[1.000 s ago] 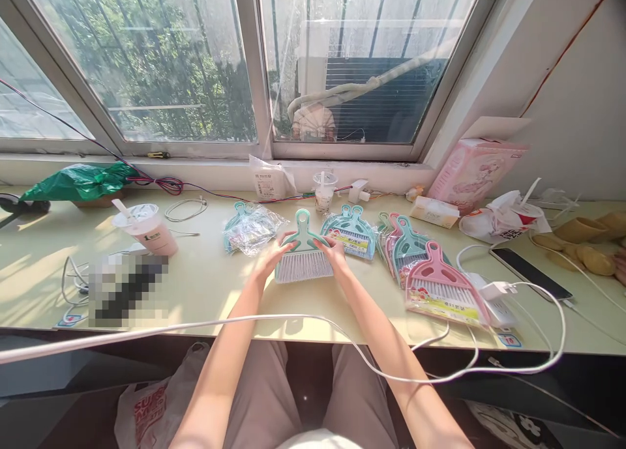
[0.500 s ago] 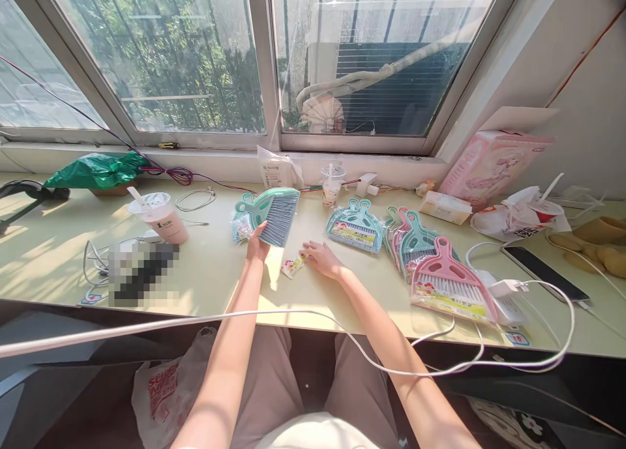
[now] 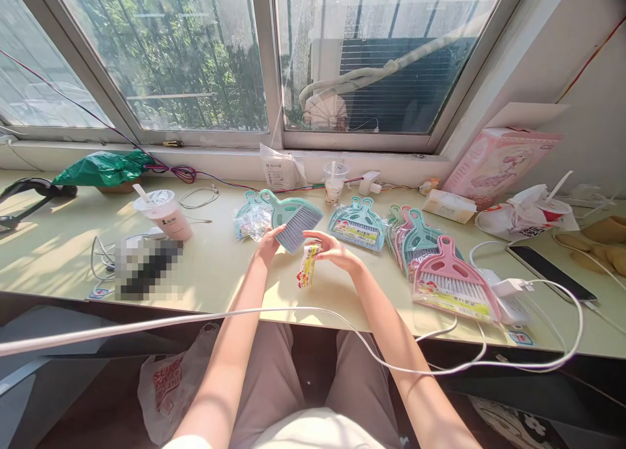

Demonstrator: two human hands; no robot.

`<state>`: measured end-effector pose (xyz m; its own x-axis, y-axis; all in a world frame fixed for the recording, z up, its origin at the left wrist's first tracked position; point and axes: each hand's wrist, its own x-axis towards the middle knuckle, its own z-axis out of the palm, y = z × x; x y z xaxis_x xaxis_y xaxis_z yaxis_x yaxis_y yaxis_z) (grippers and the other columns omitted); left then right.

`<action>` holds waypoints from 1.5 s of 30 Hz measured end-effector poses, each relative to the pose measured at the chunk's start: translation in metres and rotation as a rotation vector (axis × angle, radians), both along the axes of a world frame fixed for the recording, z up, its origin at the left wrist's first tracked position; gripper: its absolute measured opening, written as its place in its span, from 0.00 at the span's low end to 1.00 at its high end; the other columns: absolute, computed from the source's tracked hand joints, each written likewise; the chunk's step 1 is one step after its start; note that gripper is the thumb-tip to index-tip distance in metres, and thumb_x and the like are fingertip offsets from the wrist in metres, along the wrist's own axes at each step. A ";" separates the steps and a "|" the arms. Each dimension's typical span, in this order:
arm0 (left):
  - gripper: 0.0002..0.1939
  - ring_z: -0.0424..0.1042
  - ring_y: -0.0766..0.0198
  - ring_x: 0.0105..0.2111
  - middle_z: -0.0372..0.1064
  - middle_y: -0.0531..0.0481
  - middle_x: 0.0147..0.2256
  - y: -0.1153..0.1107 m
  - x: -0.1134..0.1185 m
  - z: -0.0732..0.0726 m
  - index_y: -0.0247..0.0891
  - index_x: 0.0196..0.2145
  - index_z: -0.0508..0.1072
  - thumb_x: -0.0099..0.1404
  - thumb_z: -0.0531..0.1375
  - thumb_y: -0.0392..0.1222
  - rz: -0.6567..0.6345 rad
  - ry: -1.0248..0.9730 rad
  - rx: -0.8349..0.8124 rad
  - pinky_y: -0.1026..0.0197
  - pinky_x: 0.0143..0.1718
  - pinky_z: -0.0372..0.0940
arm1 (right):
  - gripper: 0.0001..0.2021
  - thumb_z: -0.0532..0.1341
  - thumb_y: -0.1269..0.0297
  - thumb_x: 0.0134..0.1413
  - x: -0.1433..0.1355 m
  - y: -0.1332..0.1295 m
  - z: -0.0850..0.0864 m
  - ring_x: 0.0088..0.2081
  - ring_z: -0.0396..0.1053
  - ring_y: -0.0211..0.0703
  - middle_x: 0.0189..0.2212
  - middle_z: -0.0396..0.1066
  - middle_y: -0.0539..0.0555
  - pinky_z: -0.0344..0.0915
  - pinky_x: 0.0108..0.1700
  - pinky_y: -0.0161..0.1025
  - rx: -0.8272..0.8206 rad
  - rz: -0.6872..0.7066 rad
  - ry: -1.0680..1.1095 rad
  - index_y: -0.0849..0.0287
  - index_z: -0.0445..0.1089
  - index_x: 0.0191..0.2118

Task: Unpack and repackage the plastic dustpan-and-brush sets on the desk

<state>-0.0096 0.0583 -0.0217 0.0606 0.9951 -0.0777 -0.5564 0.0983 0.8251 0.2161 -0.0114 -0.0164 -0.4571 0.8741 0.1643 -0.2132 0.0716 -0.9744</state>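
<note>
My left hand (image 3: 268, 244) grips a teal dustpan with a grey-bristled brush (image 3: 297, 224) nested in it, tilted above the table. A printed yellow and white label card (image 3: 308, 264) hangs from the fingers of my right hand (image 3: 335, 251), which is close to the brush's right side. Behind my left hand lies a crumpled clear wrapper (image 3: 255, 221) over more teal plastic. Beyond my right hand rests a wrapped teal brush-and-dustpan set (image 3: 358, 226). Further right, several wrapped sets overlap, with a pink one (image 3: 452, 286) in front.
Two drink cups, one pink (image 3: 169, 217) and one clear (image 3: 334, 183), stand on the table. A white cable (image 3: 313, 309) crosses in front of my forearms. To the right are a phone (image 3: 552, 273), a power strip (image 3: 508, 302) and a tissue box (image 3: 448, 206).
My right hand has lifted the label card off the table and turned it upright. The brush and dustpan in my left hand have moved right and tilted lower.
</note>
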 end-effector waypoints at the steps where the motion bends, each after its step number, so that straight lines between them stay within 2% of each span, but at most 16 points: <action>1: 0.14 0.78 0.50 0.47 0.80 0.47 0.35 -0.002 0.002 -0.001 0.39 0.34 0.76 0.52 0.73 0.31 -0.012 0.014 -0.007 0.52 0.53 0.68 | 0.40 0.79 0.63 0.36 0.000 -0.001 0.004 0.60 0.69 0.55 0.65 0.68 0.57 0.76 0.51 0.43 -0.006 -0.063 0.060 0.47 0.74 0.60; 4: 0.24 0.79 0.51 0.46 0.81 0.47 0.40 -0.008 0.010 -0.002 0.39 0.44 0.78 0.49 0.75 0.32 -0.084 0.064 -0.016 0.51 0.53 0.68 | 0.44 0.79 0.60 0.35 -0.001 0.000 0.011 0.64 0.67 0.56 0.68 0.64 0.57 0.75 0.55 0.46 -0.015 -0.356 0.165 0.45 0.70 0.63; 7: 0.33 0.78 0.50 0.46 0.81 0.46 0.41 -0.016 0.021 0.000 0.39 0.51 0.77 0.46 0.77 0.34 -0.184 0.080 0.054 0.49 0.55 0.68 | 0.45 0.78 0.58 0.34 -0.004 0.006 0.007 0.64 0.68 0.58 0.68 0.65 0.59 0.74 0.58 0.51 -0.042 -0.616 0.213 0.48 0.68 0.64; 10: 0.37 0.78 0.48 0.49 0.81 0.45 0.43 -0.024 0.031 0.003 0.40 0.54 0.77 0.44 0.79 0.38 -0.243 0.080 0.094 0.47 0.57 0.67 | 0.36 0.76 0.58 0.34 -0.009 0.011 -0.002 0.60 0.71 0.57 0.61 0.72 0.58 0.73 0.60 0.53 -0.078 -0.749 0.261 0.53 0.72 0.56; 13: 0.40 0.76 0.47 0.54 0.81 0.44 0.47 -0.029 0.036 0.006 0.41 0.55 0.77 0.44 0.80 0.42 -0.249 0.091 0.087 0.47 0.60 0.66 | 0.25 0.74 0.57 0.38 -0.015 0.014 -0.011 0.55 0.75 0.54 0.49 0.79 0.57 0.72 0.61 0.52 -0.134 -0.845 0.295 0.55 0.73 0.45; 16: 0.41 0.76 0.46 0.55 0.80 0.43 0.49 -0.030 0.037 0.004 0.42 0.56 0.76 0.44 0.80 0.42 -0.257 0.128 0.099 0.47 0.61 0.66 | 0.19 0.73 0.54 0.41 -0.019 0.015 -0.018 0.51 0.77 0.52 0.40 0.80 0.55 0.73 0.59 0.51 -0.177 -0.955 0.338 0.56 0.72 0.39; 20: 0.41 0.76 0.46 0.55 0.80 0.44 0.50 -0.028 0.039 -0.004 0.45 0.58 0.74 0.46 0.80 0.43 -0.232 0.131 0.137 0.46 0.59 0.66 | 0.16 0.73 0.57 0.38 -0.015 0.019 -0.016 0.51 0.77 0.50 0.37 0.79 0.52 0.73 0.59 0.46 -0.215 -1.001 0.481 0.54 0.70 0.34; 24: 0.39 0.75 0.45 0.57 0.78 0.43 0.54 -0.025 0.039 -0.007 0.45 0.55 0.75 0.46 0.80 0.45 -0.186 0.108 0.129 0.46 0.61 0.66 | 0.17 0.74 0.57 0.38 -0.006 0.021 -0.007 0.53 0.76 0.50 0.40 0.79 0.52 0.73 0.60 0.45 -0.194 -0.870 0.563 0.53 0.72 0.35; 27: 0.35 0.73 0.45 0.59 0.77 0.43 0.55 -0.025 0.037 -0.005 0.45 0.52 0.76 0.47 0.80 0.49 -0.185 0.126 0.130 0.46 0.62 0.65 | 0.18 0.74 0.54 0.38 -0.011 0.018 -0.009 0.50 0.77 0.53 0.39 0.79 0.54 0.74 0.59 0.50 -0.167 -0.809 0.466 0.54 0.73 0.35; 29: 0.34 0.73 0.45 0.60 0.77 0.42 0.55 -0.028 0.037 -0.002 0.46 0.50 0.77 0.48 0.79 0.54 -0.212 0.143 0.143 0.46 0.62 0.65 | 0.19 0.74 0.52 0.39 -0.018 0.016 -0.014 0.47 0.77 0.54 0.37 0.78 0.55 0.73 0.58 0.54 -0.148 -0.877 0.351 0.54 0.72 0.35; 32: 0.36 0.73 0.43 0.59 0.78 0.42 0.53 -0.033 0.040 0.001 0.46 0.50 0.77 0.46 0.79 0.58 -0.298 0.161 0.207 0.45 0.59 0.66 | 0.19 0.69 0.48 0.43 -0.026 0.015 -0.019 0.46 0.75 0.53 0.39 0.77 0.57 0.72 0.57 0.55 -0.045 -1.055 0.175 0.55 0.71 0.37; 34: 0.35 0.73 0.41 0.58 0.79 0.43 0.51 -0.037 0.043 0.002 0.46 0.50 0.77 0.45 0.79 0.55 -0.335 0.186 0.233 0.43 0.58 0.66 | 0.18 0.65 0.47 0.47 -0.027 0.016 -0.019 0.47 0.74 0.53 0.43 0.76 0.59 0.71 0.57 0.54 0.034 -1.124 0.075 0.55 0.71 0.38; 37: 0.34 0.73 0.40 0.58 0.79 0.43 0.50 -0.039 0.048 0.003 0.47 0.49 0.77 0.43 0.80 0.48 -0.315 0.244 0.205 0.42 0.59 0.65 | 0.16 0.62 0.48 0.52 -0.024 0.016 -0.017 0.50 0.72 0.53 0.49 0.74 0.62 0.72 0.56 0.53 0.088 -1.141 -0.016 0.55 0.70 0.38; 39: 0.35 0.72 0.39 0.58 0.79 0.43 0.50 -0.039 0.049 0.002 0.47 0.49 0.77 0.42 0.80 0.44 -0.280 0.253 0.187 0.41 0.60 0.65 | 0.17 0.62 0.48 0.54 -0.023 0.014 -0.015 0.54 0.71 0.55 0.53 0.71 0.64 0.73 0.56 0.53 0.129 -1.122 -0.039 0.55 0.69 0.41; 41: 0.36 0.72 0.39 0.59 0.79 0.44 0.50 -0.038 0.048 0.003 0.47 0.50 0.77 0.41 0.80 0.43 -0.253 0.227 0.178 0.41 0.61 0.65 | 0.20 0.61 0.48 0.57 -0.024 0.011 -0.015 0.61 0.67 0.55 0.61 0.64 0.66 0.72 0.58 0.52 0.218 -1.116 -0.072 0.55 0.68 0.49; 45: 0.38 0.73 0.39 0.58 0.79 0.41 0.51 -0.036 0.041 0.007 0.43 0.52 0.77 0.41 0.79 0.43 -0.229 0.188 0.159 0.41 0.62 0.65 | 0.35 0.63 0.46 0.59 -0.027 0.007 -0.019 0.73 0.51 0.57 0.72 0.45 0.68 0.60 0.70 0.56 0.361 -1.244 -0.191 0.56 0.56 0.67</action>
<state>0.0317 0.0220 -0.0147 0.2833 0.9579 0.0466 -0.3711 0.0647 0.9263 0.1890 -0.0047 -0.0355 0.5776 0.6460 0.4992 0.3232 0.3805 -0.8664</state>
